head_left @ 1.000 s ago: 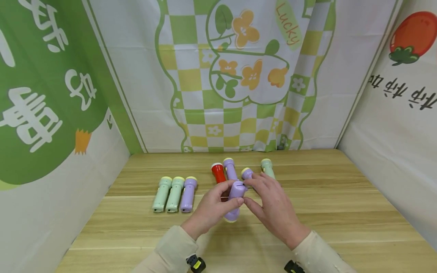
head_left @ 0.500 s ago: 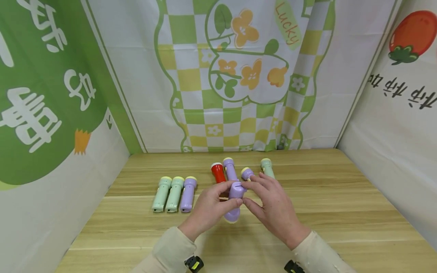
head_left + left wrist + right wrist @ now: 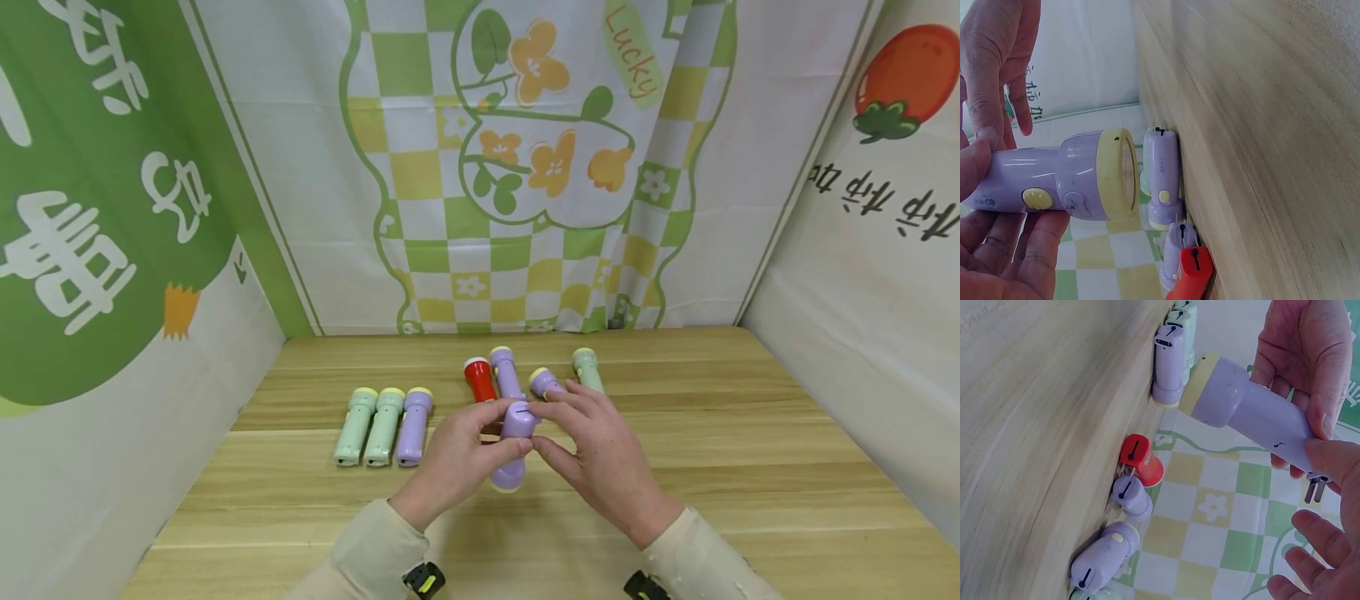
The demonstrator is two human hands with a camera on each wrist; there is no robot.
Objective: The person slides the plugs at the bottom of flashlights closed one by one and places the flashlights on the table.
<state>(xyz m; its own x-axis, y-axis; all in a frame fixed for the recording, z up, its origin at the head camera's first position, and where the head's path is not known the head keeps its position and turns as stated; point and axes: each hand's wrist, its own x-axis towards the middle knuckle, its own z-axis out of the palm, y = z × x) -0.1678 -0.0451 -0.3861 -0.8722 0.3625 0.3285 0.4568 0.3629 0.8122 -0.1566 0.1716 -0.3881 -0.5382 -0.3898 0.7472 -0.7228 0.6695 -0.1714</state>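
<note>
Both hands hold a purple flashlight above the table, its yellow-rimmed head angled down toward the tabletop. My left hand grips the body near the tail, thumb on one side and fingers on the other. At the tail end, the thumb and forefinger of my right hand pinch it, while the other fingers stay off it. Two metal plug prongs stick out at the tail in the right wrist view. A yellow switch shows on the body in the left wrist view.
To the left, two green flashlights and a purple flashlight lie side by side. Behind the hands are a red flashlight, two more purple flashlights and a green flashlight. Prongs also protrude near the red one in the right wrist view.
The held flashlight and both hands have shifted very slightly, with the slotted tail end turned a little. The flashlights on the table have not moved.
</note>
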